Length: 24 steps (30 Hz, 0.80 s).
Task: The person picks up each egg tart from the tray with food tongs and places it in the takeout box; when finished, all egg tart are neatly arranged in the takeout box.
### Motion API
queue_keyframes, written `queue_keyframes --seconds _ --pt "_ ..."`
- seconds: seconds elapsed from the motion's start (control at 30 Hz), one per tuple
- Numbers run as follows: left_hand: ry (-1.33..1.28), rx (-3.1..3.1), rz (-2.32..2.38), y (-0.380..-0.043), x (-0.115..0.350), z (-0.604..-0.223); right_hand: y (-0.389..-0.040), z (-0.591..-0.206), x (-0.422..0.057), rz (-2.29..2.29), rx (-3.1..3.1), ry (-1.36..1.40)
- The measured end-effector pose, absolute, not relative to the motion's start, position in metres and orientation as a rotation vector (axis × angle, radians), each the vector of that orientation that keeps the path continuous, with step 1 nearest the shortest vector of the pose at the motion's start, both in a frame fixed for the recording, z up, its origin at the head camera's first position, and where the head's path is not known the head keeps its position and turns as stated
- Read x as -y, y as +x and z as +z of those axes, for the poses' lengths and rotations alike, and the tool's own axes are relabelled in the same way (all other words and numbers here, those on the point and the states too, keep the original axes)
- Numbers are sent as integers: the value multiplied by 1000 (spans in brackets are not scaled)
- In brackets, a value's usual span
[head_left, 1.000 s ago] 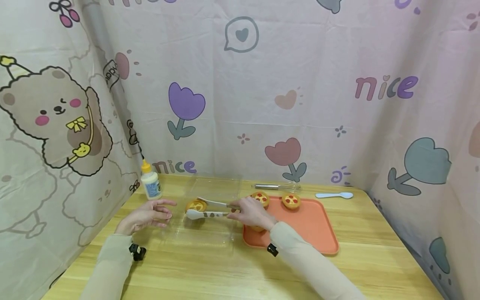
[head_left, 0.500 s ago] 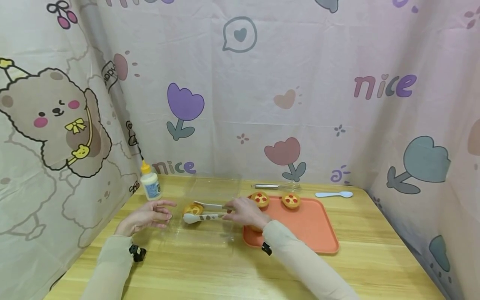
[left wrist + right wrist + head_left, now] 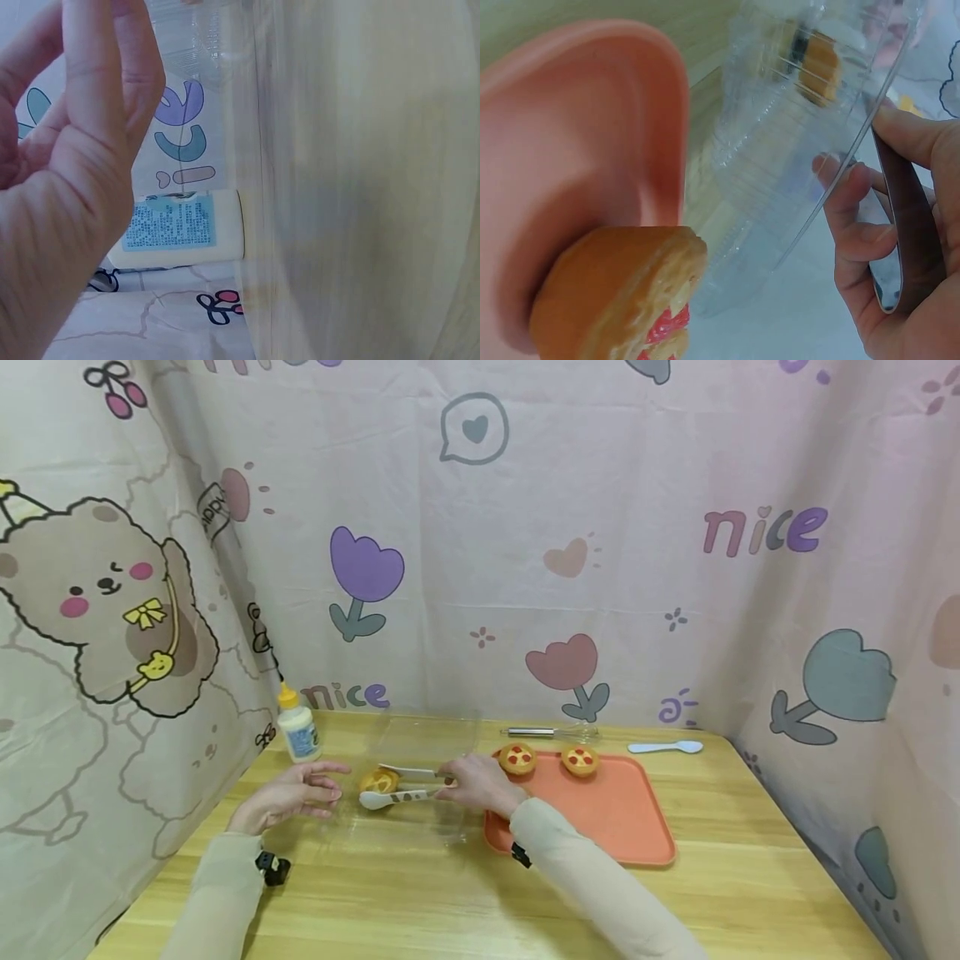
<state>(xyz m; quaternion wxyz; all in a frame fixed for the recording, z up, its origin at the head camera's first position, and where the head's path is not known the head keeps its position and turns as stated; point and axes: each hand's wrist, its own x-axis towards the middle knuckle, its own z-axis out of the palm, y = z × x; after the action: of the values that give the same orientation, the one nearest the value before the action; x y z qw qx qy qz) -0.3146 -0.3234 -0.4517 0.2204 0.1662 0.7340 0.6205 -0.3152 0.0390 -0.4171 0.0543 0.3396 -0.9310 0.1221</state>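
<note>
My right hand point(image 3: 480, 789) grips metal tongs point(image 3: 913, 225) with white, brown-spotted ends. Those ends stand on either side of a small golden tart point(image 3: 378, 781) inside a clear plastic box point(image 3: 420, 835) with its lid raised at the back. Whether both ends touch the tart I cannot tell. My left hand point(image 3: 296, 795) is held beside the left side of the box, fingers loosely bent, holding nothing; contact with the box is unclear. Two tarts with red topping, one left point(image 3: 517, 759) and one right point(image 3: 580, 761), sit along the tray's back edge. Another tart point(image 3: 622, 292) shows close in the right wrist view.
An orange tray point(image 3: 615, 818) lies right of the box, partly under my right forearm. A whisk point(image 3: 547, 733) and a pale blue spoon point(image 3: 666, 747) lie behind it. A white glue bottle point(image 3: 300, 731) with a yellow cap stands at the back left. Printed curtains point(image 3: 480, 568) enclose the table.
My right hand has moved left and slightly down with the tongs, and the tart between their ends has shifted the same way within the box. My left hand has stayed almost still.
</note>
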Motion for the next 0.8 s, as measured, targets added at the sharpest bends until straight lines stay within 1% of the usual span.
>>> queue_keyframes --seconds 0.23,0.57,0.8 --pt "451 -2032 1726 -313 323 -451 -316 -419 -37 344 2820 1019" --pt "437 -2047 1714 -312 323 -449 -316 -419 -43 461 2867 973" --pt "428 -2040 1729 -312 324 -451 -312 -417 -51 519 2816 1003"
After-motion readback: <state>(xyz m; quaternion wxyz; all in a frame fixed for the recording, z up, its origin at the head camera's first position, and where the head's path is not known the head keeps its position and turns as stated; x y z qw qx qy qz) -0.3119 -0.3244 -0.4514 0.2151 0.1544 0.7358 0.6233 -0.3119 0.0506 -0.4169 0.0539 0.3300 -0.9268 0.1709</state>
